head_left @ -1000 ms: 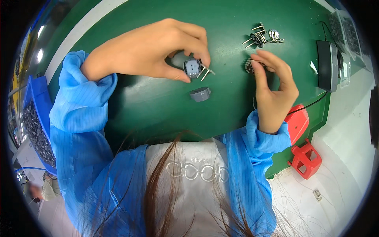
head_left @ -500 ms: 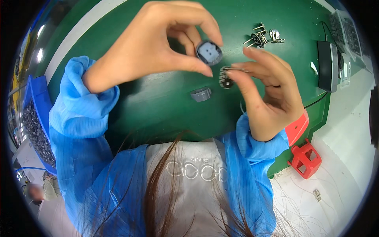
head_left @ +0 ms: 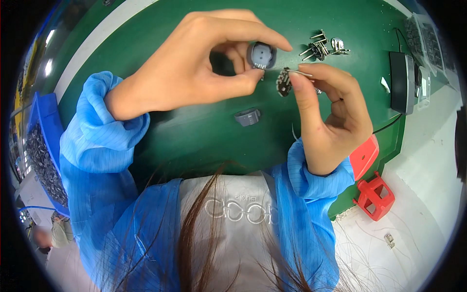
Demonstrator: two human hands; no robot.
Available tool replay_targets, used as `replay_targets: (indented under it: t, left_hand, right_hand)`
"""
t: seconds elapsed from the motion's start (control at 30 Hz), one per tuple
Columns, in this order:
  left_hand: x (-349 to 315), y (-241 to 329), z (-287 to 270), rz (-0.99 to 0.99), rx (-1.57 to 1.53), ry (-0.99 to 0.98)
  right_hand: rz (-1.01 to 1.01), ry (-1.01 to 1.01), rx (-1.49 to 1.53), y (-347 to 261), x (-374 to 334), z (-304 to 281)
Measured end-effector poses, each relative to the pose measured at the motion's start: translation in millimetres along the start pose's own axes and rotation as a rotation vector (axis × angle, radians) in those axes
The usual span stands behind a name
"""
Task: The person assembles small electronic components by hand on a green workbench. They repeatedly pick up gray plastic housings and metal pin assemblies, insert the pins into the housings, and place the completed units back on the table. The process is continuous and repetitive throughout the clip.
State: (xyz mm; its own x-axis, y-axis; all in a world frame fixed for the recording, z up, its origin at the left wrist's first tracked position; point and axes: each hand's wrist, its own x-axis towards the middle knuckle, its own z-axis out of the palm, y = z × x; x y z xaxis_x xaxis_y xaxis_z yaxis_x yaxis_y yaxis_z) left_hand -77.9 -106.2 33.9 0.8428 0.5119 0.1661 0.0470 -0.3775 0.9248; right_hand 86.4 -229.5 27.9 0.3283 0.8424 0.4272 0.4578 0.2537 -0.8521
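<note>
My left hand [head_left: 204, 63] is closed round a small rounded grey plastic housing [head_left: 261, 54], its hollow side with two small holes showing. At the housing's lower rim, by my thumb tip, there is a bit of silvery metal [head_left: 261, 66]. To the right and slightly lower, my right hand [head_left: 335, 107] pinches a small black-and-silver metal part [head_left: 284, 82] with a thin pin between thumb and fingers. The two pieces are close together but apart. Below them a second grey plastic piece [head_left: 248, 117] lies on the green table.
Several metal pieces with pins [head_left: 318, 47] lie at the far right of the green table [head_left: 194, 141]. A dark box-shaped device [head_left: 402, 82] and clear trays [head_left: 428, 41] stand at the right edge. A blue bin [head_left: 46, 146] of small dark parts is at left, a red stool [head_left: 375, 195] at lower right.
The housing in my left hand has shifted slightly right and up, with my thumb now against its lower rim. My right hand has raised the metal part a little and turned it.
</note>
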Motion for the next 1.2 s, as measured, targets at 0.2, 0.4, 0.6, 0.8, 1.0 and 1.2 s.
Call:
replay_targets:
  t: [0.2,0.4,0.6,0.8,1.0,1.2]
  left_hand:
    - [-1,-6,-2,-0.029,-0.103,-0.048]
    - [3,1,-6,-0.152,-0.117,-0.078]
    - [0,-3,-1,-0.165,-0.249,-0.084]
    - [2,0,-4,-0.289,-0.358,-0.093]
    - [2,-2,-4,-0.31,-0.39,-0.084]
    - [1,-4,-4,-0.315,-0.372,-0.114]
  right_hand:
    - [-0.088,-0.086,-0.049,0,1,7]
    - [-0.095,0.01,-0.132,5,2,5]
    - [-0.06,0.026,-0.114,8,1,9]
    - [-0.088,0.079,-0.166,10,4,10]
    - [-0.061,0.057,-0.142,10,4,9]
    - [-0.181,0.046,-0.217,14,4,14]
